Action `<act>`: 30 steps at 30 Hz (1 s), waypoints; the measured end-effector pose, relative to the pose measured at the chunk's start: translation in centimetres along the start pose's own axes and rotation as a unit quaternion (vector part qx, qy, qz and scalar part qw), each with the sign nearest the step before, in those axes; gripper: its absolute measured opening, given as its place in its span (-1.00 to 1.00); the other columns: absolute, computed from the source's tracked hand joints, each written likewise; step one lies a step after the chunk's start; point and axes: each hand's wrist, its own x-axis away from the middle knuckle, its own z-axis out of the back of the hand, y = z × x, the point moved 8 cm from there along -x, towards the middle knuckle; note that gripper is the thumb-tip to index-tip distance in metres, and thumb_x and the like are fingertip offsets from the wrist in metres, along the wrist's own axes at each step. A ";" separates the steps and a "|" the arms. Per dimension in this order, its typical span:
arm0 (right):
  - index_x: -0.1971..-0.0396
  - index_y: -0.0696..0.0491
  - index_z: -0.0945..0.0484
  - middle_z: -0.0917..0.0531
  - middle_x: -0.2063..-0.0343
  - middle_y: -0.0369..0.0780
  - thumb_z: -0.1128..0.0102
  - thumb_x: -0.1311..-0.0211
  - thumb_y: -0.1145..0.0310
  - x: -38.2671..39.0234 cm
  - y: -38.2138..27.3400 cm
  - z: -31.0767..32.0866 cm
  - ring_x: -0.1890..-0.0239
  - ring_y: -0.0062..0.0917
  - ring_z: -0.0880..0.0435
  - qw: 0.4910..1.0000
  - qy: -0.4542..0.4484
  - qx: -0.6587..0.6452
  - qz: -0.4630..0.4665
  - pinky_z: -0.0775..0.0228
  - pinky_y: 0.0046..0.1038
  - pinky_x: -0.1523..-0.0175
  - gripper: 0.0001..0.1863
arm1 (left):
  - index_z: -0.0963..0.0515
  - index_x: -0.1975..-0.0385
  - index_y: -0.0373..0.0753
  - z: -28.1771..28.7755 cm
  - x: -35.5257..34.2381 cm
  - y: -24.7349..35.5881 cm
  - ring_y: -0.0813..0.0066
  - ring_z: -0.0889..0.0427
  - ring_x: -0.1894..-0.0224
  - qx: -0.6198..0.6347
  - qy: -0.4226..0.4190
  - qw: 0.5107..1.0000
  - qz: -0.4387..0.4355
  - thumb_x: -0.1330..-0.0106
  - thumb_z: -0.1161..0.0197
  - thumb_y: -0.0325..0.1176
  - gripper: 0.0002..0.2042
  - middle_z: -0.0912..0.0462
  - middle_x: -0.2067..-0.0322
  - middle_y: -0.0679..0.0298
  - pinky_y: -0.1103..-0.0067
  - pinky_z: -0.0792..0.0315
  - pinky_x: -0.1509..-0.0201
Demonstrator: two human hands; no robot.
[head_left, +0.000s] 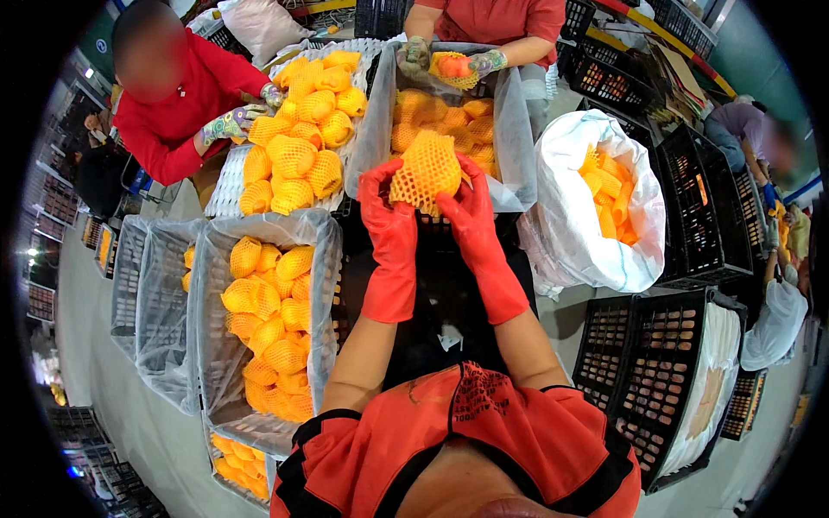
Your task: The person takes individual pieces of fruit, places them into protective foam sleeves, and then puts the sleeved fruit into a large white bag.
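Head view: cupped a netted fruit between left hand and right hand; looked well along, judging by the heaped crate, with loose nets left in the bag.

The view looks from the wearer's head, just above their own red shirt, steeply down and forward. I'd call it near the left hand and right hand, mid-picture; the lined crate beyond lies farther off, and straight edges bow toward the rim.
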 end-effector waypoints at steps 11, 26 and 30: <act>-0.31 0.14 -0.24 -0.52 -0.05 -0.11 -0.58 0.06 0.35 1.2 -2.2 2.7 -0.09 -0.38 -0.55 0.975 0.099 0.196 0.018 -0.44 -0.37 -0.17 -0.08 | -0.50 -0.04 -0.33 -2.4 1.9 -2.1 0.43 -0.61 0.00 0.292 -0.087 0.919 0.251 -0.24 -0.22 -0.56 -0.66 -0.62 0.03 0.23 0.50 -0.49 -0.09; -0.34 0.08 -0.19 -0.45 -0.19 -0.13 -0.45 -0.05 0.28 5.3 0.2 4.9 -0.25 -0.40 -0.44 0.990 0.048 -0.076 -0.111 -0.31 -0.32 -0.32 -0.14 | -0.56 0.12 -0.37 -4.7 2.0 -6.2 0.45 -0.69 0.22 0.314 -0.136 0.864 0.370 -0.40 -0.19 -0.37 -0.80 -0.70 0.23 0.22 0.56 -0.55 0.11; -0.37 0.12 -0.15 -0.33 -0.27 -0.14 -0.56 0.19 0.40 5.2 -4.1 2.9 -0.30 -0.40 -0.35 0.992 -0.021 0.111 0.058 -0.20 -0.33 -0.38 0.05 | -0.57 0.16 -0.39 -3.2 2.5 -3.6 0.51 -0.66 0.26 0.057 -0.092 0.947 0.304 -0.43 -0.15 -0.32 -0.77 -0.71 0.26 0.23 0.57 -0.51 0.14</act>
